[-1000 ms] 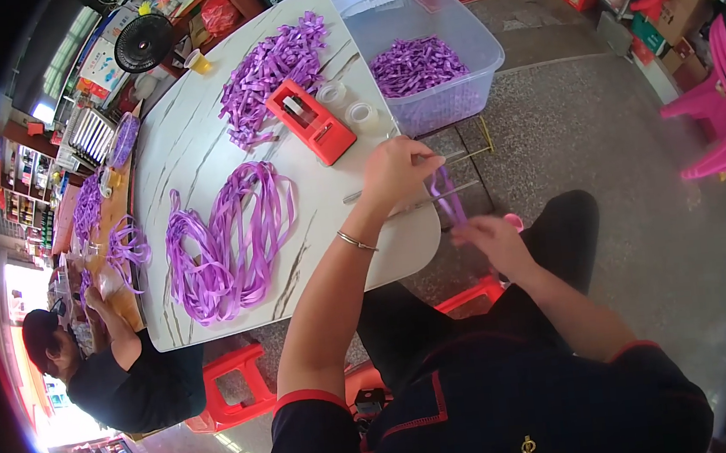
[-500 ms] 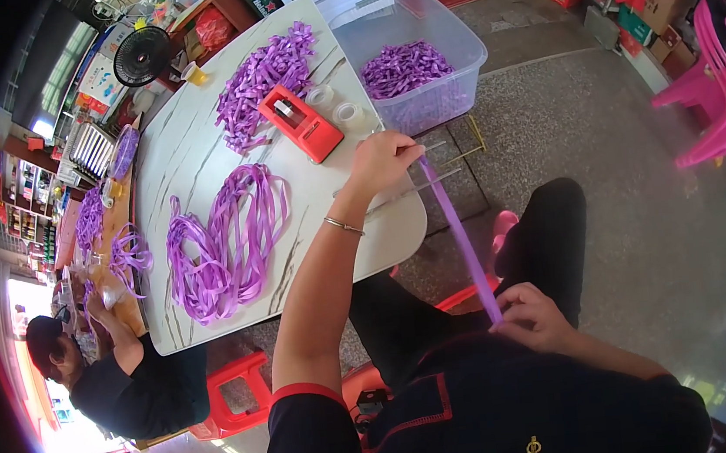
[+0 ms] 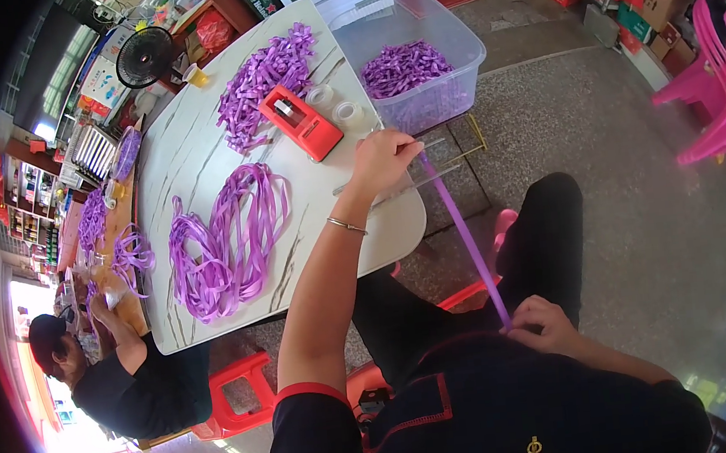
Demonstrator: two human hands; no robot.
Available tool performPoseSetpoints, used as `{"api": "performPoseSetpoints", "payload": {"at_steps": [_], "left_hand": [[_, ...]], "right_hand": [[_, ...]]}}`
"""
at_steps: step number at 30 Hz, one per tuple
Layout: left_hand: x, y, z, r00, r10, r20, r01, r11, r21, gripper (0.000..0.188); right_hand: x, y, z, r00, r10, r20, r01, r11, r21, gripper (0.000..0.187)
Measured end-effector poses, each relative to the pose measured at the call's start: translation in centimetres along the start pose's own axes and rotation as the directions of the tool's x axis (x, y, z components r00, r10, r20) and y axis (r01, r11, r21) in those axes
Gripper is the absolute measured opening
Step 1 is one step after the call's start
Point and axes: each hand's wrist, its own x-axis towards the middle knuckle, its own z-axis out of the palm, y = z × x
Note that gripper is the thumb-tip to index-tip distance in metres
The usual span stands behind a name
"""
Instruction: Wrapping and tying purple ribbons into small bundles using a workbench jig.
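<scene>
A purple ribbon [image 3: 466,238] runs taut and slanting between my two hands. My left hand [image 3: 386,161], at the table's right edge, pinches its upper end between thumb and fingers. Close to my lap, my right hand [image 3: 545,324] is closed on the lower end. Under and beside my left hand, a clear plastic piece with thin rods [image 3: 438,173] juts past the table edge; my hand partly hides it. A red tape dispenser [image 3: 302,123] sits on the table beyond that hand, next to small clear round containers [image 3: 347,113].
The marbled table [image 3: 311,48] bears a heap of folded purple ribbon pieces [image 3: 266,79] and looped long ribbons [image 3: 224,240]. A clear plastic bin [image 3: 468,46] with purple pieces stands beyond its right corner. A co-worker [image 3: 124,372] sits at left; a pink chair [image 3: 708,88] stands at right.
My right hand has shifted slightly, and the ribbon has turned to show a narrower face. My left hand stays at the table edge.
</scene>
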Motion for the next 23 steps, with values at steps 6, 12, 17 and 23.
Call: {"api": "performPoseSetpoints", "payload": {"at_steps": [6,12,17,23], "left_hand": [[-0.1,0.2,0.0,0.999,0.028,-0.023,-0.028,0.999,0.020,0.020],[-0.2,-0.1,0.0,0.995,0.078,-0.055,-0.076,0.996,0.036,0.020],[-0.2,0.0,-0.4,1.000,0.011,-0.015,-0.011,1.000,0.028,0.017],[0.5,0.3,-0.2,1.000,-0.017,0.023,0.017,0.999,0.035,0.015]], "right_hand": [[0.3,-1.6,-1.6,0.992,-0.111,0.059,0.106,0.992,0.075,0.016],[5.4,-6.9,-6.8,0.865,-0.499,0.057,0.488,0.862,0.139,0.032],[15.4,-12.7,-10.0,0.711,-0.701,0.060,0.686,0.709,0.163,0.027],[32.1,-12.9,-10.9,0.906,-0.415,-0.087,0.417,0.837,0.355,0.044]]}}
